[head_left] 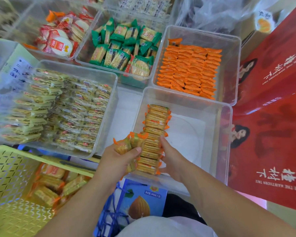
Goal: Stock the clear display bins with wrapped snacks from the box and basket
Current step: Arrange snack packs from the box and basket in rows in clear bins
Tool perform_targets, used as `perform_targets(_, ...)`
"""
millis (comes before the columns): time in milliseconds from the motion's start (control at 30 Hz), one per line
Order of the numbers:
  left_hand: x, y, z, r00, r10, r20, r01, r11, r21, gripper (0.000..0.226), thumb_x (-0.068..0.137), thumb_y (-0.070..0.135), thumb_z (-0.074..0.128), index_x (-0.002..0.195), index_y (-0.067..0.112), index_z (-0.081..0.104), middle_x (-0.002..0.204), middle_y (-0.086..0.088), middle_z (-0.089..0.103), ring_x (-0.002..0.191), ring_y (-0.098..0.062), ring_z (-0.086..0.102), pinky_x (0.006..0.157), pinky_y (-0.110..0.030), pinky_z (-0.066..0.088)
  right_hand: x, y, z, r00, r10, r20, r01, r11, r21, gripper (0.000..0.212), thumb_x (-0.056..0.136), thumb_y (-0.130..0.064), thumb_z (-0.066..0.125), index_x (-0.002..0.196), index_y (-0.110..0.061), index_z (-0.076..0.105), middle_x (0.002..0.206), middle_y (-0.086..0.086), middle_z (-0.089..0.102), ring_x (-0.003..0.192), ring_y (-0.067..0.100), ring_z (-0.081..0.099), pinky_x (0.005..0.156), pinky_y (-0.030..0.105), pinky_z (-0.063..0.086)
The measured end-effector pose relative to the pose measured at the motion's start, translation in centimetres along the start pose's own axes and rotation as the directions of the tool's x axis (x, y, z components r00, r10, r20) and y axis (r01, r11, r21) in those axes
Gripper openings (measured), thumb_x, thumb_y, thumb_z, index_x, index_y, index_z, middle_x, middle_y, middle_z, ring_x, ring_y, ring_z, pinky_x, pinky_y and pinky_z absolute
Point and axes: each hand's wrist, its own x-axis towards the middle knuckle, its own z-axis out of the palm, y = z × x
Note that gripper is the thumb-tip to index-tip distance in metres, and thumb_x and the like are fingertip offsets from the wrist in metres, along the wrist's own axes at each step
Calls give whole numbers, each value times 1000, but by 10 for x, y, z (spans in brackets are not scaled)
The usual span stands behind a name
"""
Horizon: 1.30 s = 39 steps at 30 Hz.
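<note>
At 8 o'clock the yellow basket (10, 168) holds loose cracker packets (48, 185). At centre, the left hand's (116, 161) fingers grip two packets (126, 144). The right hand's (173, 159) fingers press flat against the packet row (155, 120) in the near clear bin (212, 134). A bin of orange packets (232, 69) sits at 1 o'clock.

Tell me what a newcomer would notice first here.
The bright orange packets packed tight in the clear bin at upper right, and the big red boxes along the right edge. In the centre, the left hand grips loose cracker packs while the right hand touches a row of crackers in the near bin.
</note>
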Motion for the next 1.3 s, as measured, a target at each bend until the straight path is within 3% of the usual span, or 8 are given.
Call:
perform_targets(100, -5, 3, 1, 999, -1, -46, -1, 1000, -30, 17, 92, 12, 73, 95, 25, 83, 98, -10, 80, 91, -27, 77, 64, -32, 62, -6, -5, -7, 992, -6, -122, -6, 996, -94, 59, 89, -80, 41, 111, -31, 64, 107, -11, 64, 109, 14, 59, 96, 51, 50)
perform_targets(200, -13, 7, 0, 991, -12, -134, -8, 988, -152, 21, 93, 11, 72, 88, 27, 83, 91, -12, 80, 72, -25, 76, 54, -31, 59, -22, -6, -5, 952, -181, -248, 116, 960, -255, 48, 94, -73, 42, 114, -32, 57, 110, -12, 57, 106, 14, 55, 96, 43, 47)
perform_targets(333, -28, 16, -2, 997, -73, -40, 62, 973, -224, 10, 88, 23, 75, 83, 28, 83, 86, -14, 78, 59, -22, 71, 48, -29, 54, -58, -12, -1, 887, -450, 106, 456, 812, -364, 44, 88, -61, 62, 127, -40, 62, 123, -17, 67, 116, 2, 61, 89, 20, 53)
perform_targets(467, -38, 17, 11, 993, -78, 85, 89, 988, -129, 18, 87, 19, 78, 104, 12, 77, 83, -20, 75, 57, -27, 69, 48, -29, 51, -85, -13, 12, 815, -491, 307, 579, 694, -427, 23, 95, -37, 67, 115, -24, 69, 106, -2, 75, 97, 7, 70, 82, 24, 56)
perform_targets(767, -38, 1, 29, 990, 97, -106, -87, 992, 96, 17, 96, 42, 68, 104, 29, 76, 94, 2, 80, 85, -17, 78, 72, -36, 63, -88, 9, 14, 885, -466, -6, 431, 824, -369, 18, 103, -22, 52, 109, -15, 67, 103, 11, 73, 98, 32, 69, 92, 59, 54)
perform_targets(1067, -36, -10, 36, 974, 148, 174, -184, 959, 217, 67, 87, 82, 43, 127, 31, 59, 115, 6, 72, 101, 1, 70, 78, -17, 56, -93, 12, 2, 867, -414, 276, 472, 861, -188, 42, 94, -34, 68, 129, -12, 60, 113, 5, 73, 106, 25, 71, 89, 41, 58)
perform_targets(1167, -35, -14, 27, 960, 255, 116, -279, 845, 455, 62, 80, 84, 44, 127, 46, 53, 120, 18, 61, 105, 10, 58, 85, -16, 49, -80, 0, -25, 851, -482, 206, 524, 763, -379, 34, 90, -37, 69, 119, -20, 64, 102, 2, 74, 90, 20, 72, 74, 34, 57)
perform_targets(1300, -29, -27, 12, 879, 470, -85, -241, 591, 769, 68, 86, 56, 68, 142, 22, 50, 136, 0, 50, 125, -18, 45, 104, -38, 41, -40, 1, -74, 824, -567, -4, 326, 480, -814, 26, 92, -41, 69, 106, -22, 57, 109, 5, 62, 91, 21, 65, 75, 37, 53)
